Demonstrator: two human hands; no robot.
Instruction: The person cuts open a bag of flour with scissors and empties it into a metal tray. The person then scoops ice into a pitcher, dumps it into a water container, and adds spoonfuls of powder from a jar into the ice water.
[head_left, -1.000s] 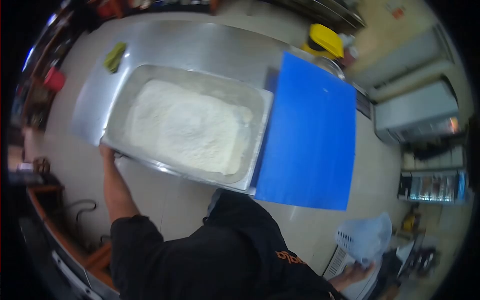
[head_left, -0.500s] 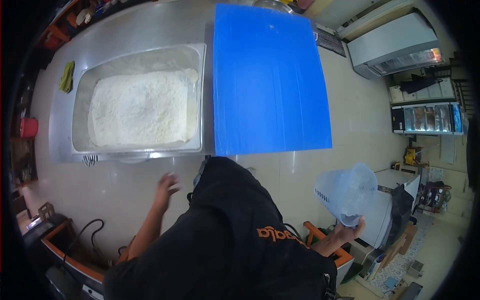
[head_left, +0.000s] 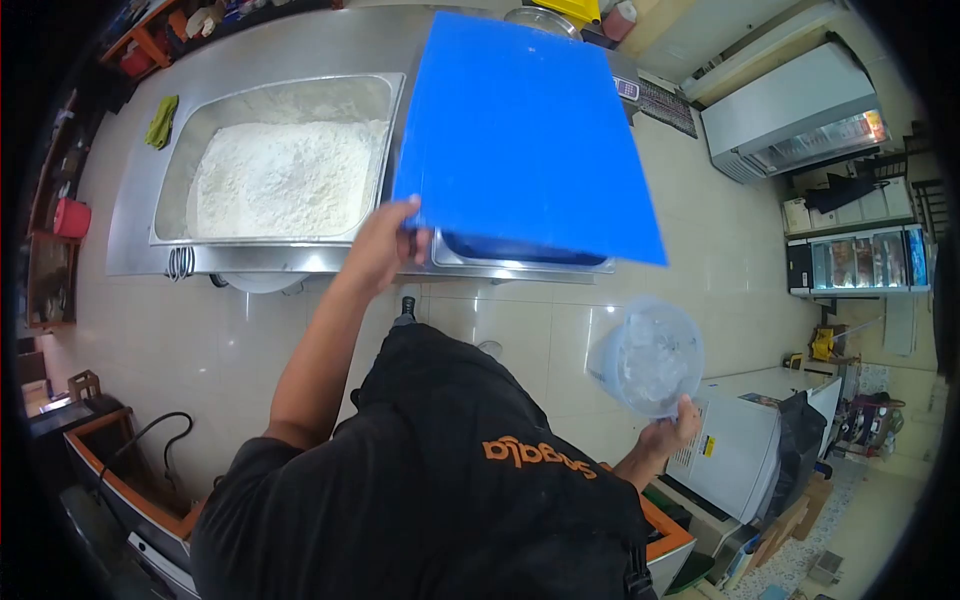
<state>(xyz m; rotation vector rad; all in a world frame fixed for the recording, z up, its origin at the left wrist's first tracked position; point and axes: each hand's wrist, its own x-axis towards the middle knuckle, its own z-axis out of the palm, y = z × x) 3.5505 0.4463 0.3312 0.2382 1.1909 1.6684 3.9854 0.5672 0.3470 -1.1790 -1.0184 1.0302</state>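
My left hand (head_left: 388, 245) pinches the near left corner of a blue plastic sheet (head_left: 530, 130). That sheet is tilted up at its near edge, and a metal pan (head_left: 500, 268) shows partly under it. In my right hand (head_left: 672, 432) is a translucent plastic measuring jug (head_left: 603, 362), held by its rim side, with what looks like ice (head_left: 655, 355) inside. Left of the sheet, a large steel pan (head_left: 172, 200) holds a heap of white flour (head_left: 285, 180). The rest of the lower pan is hidden by the sheet.
Both pans stand on a steel counter (head_left: 130, 215), with a green cloth (head_left: 162, 122) at its left. A metal bowl (head_left: 540, 22) sits beyond the sheet. A white appliance (head_left: 735, 440) stands at the right, and display fridges (head_left: 865, 250) farther off.
My left hand has moved up and forward to grip the blue sheet, whose near edge has risen. The jug has swung left and turned so its contents show.
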